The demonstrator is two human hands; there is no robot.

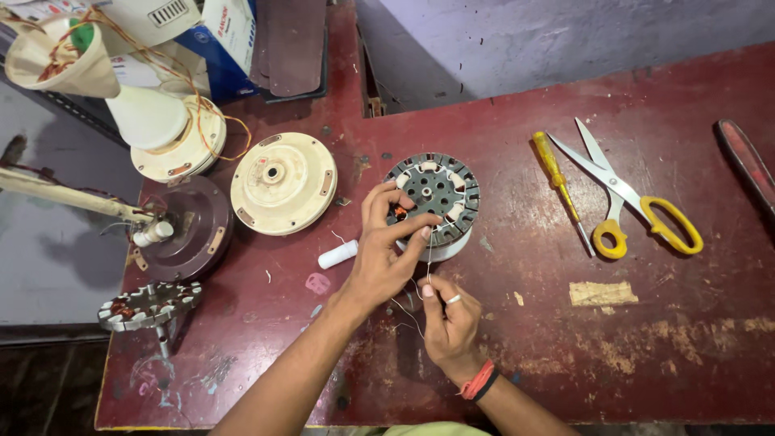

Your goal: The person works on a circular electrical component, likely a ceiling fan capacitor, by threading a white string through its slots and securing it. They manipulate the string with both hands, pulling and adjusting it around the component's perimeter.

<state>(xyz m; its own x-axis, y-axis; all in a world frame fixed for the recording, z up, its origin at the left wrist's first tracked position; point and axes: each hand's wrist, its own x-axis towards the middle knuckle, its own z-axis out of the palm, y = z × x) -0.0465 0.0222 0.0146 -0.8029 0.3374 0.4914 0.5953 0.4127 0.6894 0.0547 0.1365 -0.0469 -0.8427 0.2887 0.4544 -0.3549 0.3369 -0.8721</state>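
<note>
The left hand is laid on the near edge of a round, slotted stator core, the fingers curled over its rim and the thumb pressed against its side, so that the core is steadied rather than enclosed. Just below it, the right hand is closed in a pinch, thumb and forefinger brought together on a thin wire that is drawn up taut to the core. A ring is worn on one finger of this hand, and red and black bands are seen at the wrist.

The core is set on a white ring near the middle of a worn red table. A small white cylinder is lying just left of the left hand. Further left, a cream round motor cover is placed flat, with a dark brown cover beside it and a second slotted core near the table's left edge. To the right, well apart from the hands, a yellow-handled screwdriver is laid next to yellow-handled scissors.
</note>
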